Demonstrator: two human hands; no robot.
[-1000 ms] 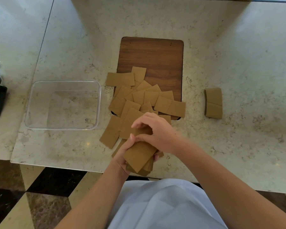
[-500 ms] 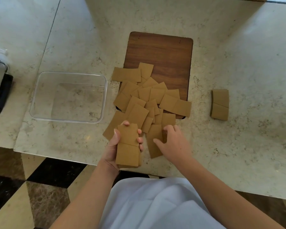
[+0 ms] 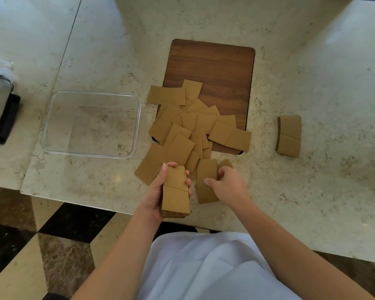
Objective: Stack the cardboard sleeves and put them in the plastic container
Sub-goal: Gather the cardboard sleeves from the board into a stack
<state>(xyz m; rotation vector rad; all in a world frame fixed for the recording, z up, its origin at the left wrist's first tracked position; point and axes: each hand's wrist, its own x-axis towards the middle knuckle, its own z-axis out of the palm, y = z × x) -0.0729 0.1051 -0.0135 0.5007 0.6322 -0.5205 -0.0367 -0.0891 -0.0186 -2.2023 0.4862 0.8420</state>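
Two hands work at the counter's (image 3: 312, 191) near edge: the left hand (image 3: 158, 191) grips a stack of cardboard sleeves (image 3: 175, 192), while the right hand (image 3: 226, 185) pinches a loose sleeve (image 3: 205, 191) beside the scattered pile (image 3: 188, 128); the plastic container (image 3: 91, 124) sits left of the pile, holding nothing
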